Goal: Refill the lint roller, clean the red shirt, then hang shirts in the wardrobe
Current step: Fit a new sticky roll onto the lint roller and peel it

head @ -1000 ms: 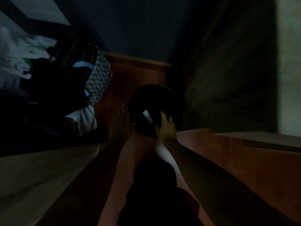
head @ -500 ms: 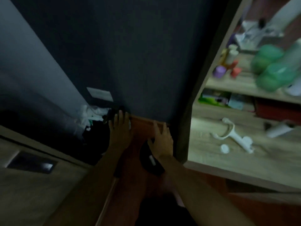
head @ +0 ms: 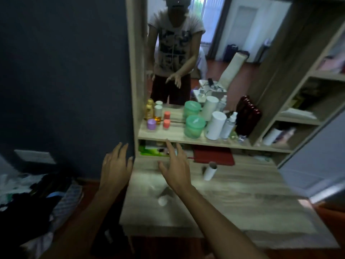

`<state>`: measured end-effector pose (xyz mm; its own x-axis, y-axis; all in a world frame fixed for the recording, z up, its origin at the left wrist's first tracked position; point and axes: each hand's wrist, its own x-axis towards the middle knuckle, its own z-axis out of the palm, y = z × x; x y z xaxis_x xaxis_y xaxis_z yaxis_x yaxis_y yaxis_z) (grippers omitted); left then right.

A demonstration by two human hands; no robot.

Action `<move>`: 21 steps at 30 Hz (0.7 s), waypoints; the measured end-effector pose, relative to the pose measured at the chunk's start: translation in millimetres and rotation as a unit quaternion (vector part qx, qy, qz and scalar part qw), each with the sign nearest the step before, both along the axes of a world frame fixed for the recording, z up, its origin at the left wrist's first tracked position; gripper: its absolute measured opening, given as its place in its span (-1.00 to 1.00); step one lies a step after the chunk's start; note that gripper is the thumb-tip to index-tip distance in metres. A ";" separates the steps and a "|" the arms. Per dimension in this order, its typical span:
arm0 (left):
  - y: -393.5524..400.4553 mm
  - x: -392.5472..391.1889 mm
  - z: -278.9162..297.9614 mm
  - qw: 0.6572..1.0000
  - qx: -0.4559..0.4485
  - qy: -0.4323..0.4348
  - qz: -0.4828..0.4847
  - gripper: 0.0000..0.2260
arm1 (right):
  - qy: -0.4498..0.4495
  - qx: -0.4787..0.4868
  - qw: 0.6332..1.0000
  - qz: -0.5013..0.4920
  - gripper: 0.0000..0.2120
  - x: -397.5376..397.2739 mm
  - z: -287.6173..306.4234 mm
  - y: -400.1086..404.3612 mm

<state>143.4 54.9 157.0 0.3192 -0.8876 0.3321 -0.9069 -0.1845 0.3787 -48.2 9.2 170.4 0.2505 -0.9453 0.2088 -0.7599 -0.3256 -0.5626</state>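
Observation:
Both my hands hover with fingers spread and hold nothing. My left hand is over the left edge of the wooden dressing table. My right hand is above the tabletop. A white roll with a cardboard core lies on the table to the right of my right hand. A small white cap sits on the table beside my right forearm, and part of a dark shape next to it is hidden by that arm. No red shirt shows.
A shelf under the mirror carries green jars, white bottles and small coloured pots. A red pouch lies below it. A pile of clothes and bags sits on the floor at left, against the dark wall.
The view has swung up from the dark floor corner to the dressing table and mirror. Both hands have risen from near the floor and now hover over the table, fingers spread.

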 end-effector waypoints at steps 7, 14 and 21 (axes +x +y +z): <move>-40.3 -110.6 -11.8 1.000 0.005 0.007 -0.001 -0.57 | 0.044 0.012 0.999 -0.003 -0.32 -122.9 -23.6 -57.0; -46.4 -158.0 -25.6 0.999 0.044 0.000 0.009 -0.55 | 0.122 0.077 0.990 -0.006 -0.35 -171.2 -64.0 -93.8; -45.0 -165.3 -26.5 0.998 0.053 -0.009 0.025 -0.56 | 0.168 0.140 0.976 0.020 -0.48 -185.5 -102.6 -114.8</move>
